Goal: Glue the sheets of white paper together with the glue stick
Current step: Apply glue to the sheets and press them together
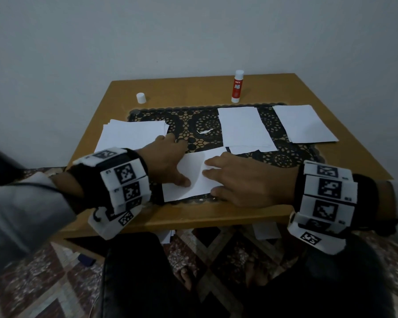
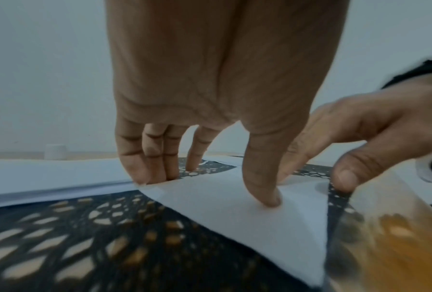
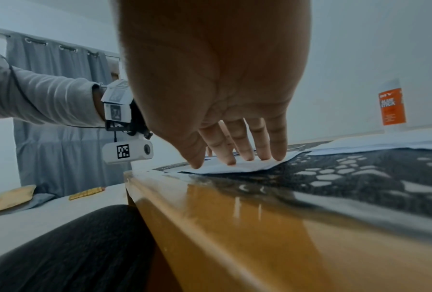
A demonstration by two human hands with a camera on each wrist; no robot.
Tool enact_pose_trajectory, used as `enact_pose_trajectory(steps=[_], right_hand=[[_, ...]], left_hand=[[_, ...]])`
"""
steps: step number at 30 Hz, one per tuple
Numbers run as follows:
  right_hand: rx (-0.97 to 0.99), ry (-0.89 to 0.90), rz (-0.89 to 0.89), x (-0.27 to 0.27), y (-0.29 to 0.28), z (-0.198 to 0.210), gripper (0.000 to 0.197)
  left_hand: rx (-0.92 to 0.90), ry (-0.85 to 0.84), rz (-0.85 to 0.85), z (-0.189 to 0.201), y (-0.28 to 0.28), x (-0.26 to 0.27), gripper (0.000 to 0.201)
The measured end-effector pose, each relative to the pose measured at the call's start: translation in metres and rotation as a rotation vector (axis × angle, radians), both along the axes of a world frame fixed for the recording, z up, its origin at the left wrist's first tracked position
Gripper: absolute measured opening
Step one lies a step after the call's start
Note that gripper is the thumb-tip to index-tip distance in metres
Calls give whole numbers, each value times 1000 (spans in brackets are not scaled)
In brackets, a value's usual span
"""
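Left hand, right hand flat, pressing sheet | glue stick upright

Under both my hands lies a sheet. Beyond my left fingers sits a paper stack; farther off, a cap. Beyond my right hand: two sheets, then the glue stick.

On the wooden bench, the left hand and right hand press flat on a white paper sheet at the near edge. An uncapped red-labelled glue stick stands upright near the far edge.
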State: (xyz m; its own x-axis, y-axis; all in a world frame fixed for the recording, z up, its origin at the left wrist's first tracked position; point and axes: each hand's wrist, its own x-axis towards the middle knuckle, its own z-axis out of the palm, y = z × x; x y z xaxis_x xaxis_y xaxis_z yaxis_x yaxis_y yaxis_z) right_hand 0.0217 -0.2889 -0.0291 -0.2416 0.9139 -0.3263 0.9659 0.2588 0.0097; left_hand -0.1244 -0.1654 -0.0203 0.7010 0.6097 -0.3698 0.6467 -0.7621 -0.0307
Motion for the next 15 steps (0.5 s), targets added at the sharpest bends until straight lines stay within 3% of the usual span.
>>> enact_pose_trajectory(steps=[3, 10, 15], right_hand=[[14, 27, -11, 2, -2, -2, 50], [-5, 96, -50, 7, -5, -10, 60], [4, 112, -63, 7, -6, -11, 61]], left_hand=[[-30, 59, 55, 3, 8, 9, 92], [-80, 128, 95, 7, 16, 18, 92], [-119, 24, 105, 10, 22, 17, 54]])
